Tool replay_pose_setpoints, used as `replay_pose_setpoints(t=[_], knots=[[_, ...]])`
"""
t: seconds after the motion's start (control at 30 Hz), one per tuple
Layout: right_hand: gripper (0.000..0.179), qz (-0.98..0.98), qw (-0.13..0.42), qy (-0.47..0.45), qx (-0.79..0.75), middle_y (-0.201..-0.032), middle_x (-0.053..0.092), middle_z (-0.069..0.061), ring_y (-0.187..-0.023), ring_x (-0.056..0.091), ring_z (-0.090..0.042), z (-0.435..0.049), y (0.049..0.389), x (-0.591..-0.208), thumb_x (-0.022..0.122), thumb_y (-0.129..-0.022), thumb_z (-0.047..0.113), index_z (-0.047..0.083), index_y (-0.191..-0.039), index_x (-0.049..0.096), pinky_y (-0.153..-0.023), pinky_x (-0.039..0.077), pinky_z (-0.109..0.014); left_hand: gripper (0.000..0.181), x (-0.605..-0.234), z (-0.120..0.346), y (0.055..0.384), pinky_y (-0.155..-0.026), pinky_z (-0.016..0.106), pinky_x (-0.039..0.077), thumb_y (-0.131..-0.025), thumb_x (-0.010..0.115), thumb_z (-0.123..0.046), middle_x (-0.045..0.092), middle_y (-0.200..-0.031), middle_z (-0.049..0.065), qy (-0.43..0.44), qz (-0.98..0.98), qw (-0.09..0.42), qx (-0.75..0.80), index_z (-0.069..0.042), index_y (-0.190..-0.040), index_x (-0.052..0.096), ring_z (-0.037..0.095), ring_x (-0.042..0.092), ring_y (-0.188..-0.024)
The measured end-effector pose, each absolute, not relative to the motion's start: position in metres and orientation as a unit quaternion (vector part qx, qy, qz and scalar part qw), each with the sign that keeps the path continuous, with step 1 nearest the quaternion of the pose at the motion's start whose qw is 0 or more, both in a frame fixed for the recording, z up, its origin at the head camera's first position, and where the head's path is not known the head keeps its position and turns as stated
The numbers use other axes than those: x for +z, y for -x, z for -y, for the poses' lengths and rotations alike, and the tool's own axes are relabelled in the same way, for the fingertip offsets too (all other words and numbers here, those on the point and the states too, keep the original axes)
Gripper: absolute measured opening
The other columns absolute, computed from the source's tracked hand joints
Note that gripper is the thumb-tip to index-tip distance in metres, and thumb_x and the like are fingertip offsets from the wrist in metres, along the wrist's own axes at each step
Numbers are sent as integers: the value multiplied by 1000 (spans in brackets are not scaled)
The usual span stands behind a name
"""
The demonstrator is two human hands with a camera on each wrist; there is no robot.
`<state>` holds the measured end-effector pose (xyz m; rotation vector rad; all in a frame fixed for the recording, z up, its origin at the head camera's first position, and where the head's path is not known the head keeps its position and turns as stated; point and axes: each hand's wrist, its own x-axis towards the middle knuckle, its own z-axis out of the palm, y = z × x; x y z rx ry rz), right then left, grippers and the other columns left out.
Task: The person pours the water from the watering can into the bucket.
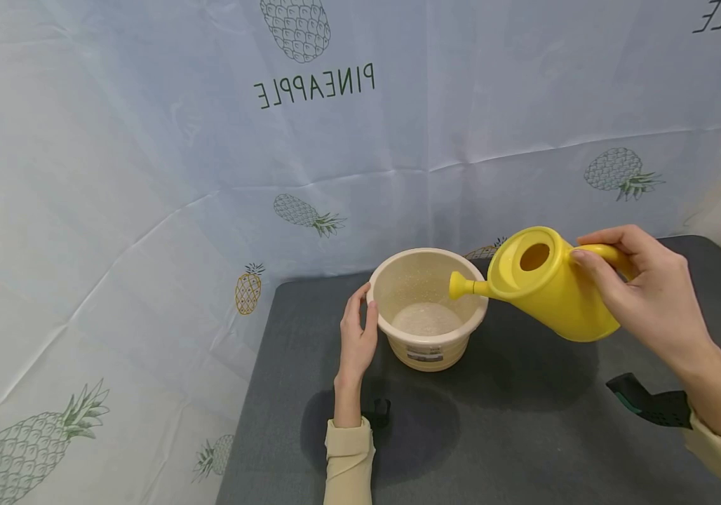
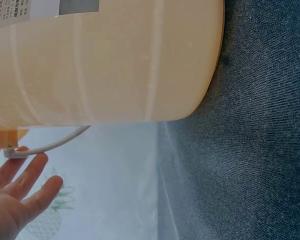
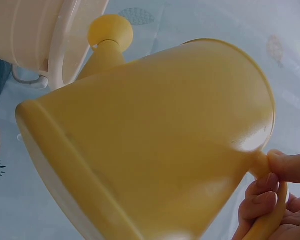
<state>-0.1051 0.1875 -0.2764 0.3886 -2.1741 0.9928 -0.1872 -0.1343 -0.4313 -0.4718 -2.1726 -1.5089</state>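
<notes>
A cream plastic bucket (image 1: 425,354) stands upright on the dark table, with droplets on its inner wall and a pale, speckled bottom. At its left rim rests my left hand (image 1: 358,341). In the left wrist view the fingers (image 2: 39,197) are spread, close to the bucket's thin pale handle (image 2: 60,145). My right hand (image 1: 660,291) grips the yellow watering can (image 1: 562,301) by its handle, holding it tilted in the air. Its sprinkler head (image 1: 458,285) hangs over the bucket's right side. The right wrist view shows fingers (image 3: 262,200) curled round that handle.
Dark grey cloth covers the table (image 1: 524,449). Behind and to the left hangs a pale curtain (image 1: 165,175) with printed pineapples, meeting the table's back edge. A black strap (image 1: 657,407) shows at my right wrist.
</notes>
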Motion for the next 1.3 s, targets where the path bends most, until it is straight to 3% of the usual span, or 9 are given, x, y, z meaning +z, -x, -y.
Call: replay_pose_setpoints(t=[0.2, 0.47, 0.8, 0.93, 1.17, 1.3], knots=[[19, 842, 350, -149, 381, -93, 51, 26, -82, 50, 14, -187, 105, -276, 64, -83, -5, -9, -100, 58, -76, 36, -2, 38, -428, 134, 185, -99, 44, 36, -99, 45, -18, 48, -132, 11, 168, 790, 224, -545, -6, -135, 45, 23, 45, -119], [18, 843, 354, -149, 378, -93, 51, 27, -81, 50, 14, -187, 106, -275, 65, -83, -5, -9, -100, 58, -75, 36, -2, 36, -402, 127, 169, -97, 53, 34, -97, 45, -1, 47, -128, 25, 176, 781, 223, -557, 8, -131, 44, 36, 44, -118], [18, 844, 352, -150, 376, -93, 51, 27, -81, 50, 15, -187, 107, -275, 65, -84, -4, -9, -100, 58, -75, 36, -1, 38, -429, 134, 187, -100, 47, 34, -99, 45, -20, 48, -131, 9, 167, 786, 218, -553, -7, -135, 45, 22, 44, -121], [18, 844, 351, -150, 377, -93, 51, 27, -81, 50, 15, -188, 107, -275, 65, -84, -4, -9, -100, 59, -75, 36, -2, 38, -427, 133, 185, -100, 47, 35, -99, 45, -17, 48, -131, 11, 167, 789, 218, -551, -5, -135, 45, 23, 44, -120], [18, 844, 350, -150, 377, -92, 51, 27, -81, 50, 15, -188, 106, -273, 65, -83, -5, -8, -100, 59, -74, 37, -2, 36, -402, 128, 169, -98, 51, 34, -97, 44, -2, 46, -129, 24, 170, 784, 216, -556, 9, -131, 44, 35, 44, -119], [18, 845, 349, -149, 378, -93, 51, 28, -82, 50, 16, -188, 107, -273, 65, -83, -4, -9, -100, 59, -74, 37, -2, 37, -413, 130, 176, -98, 48, 36, -98, 45, -8, 46, -132, 20, 164, 790, 218, -550, 4, -133, 44, 31, 44, -120]])
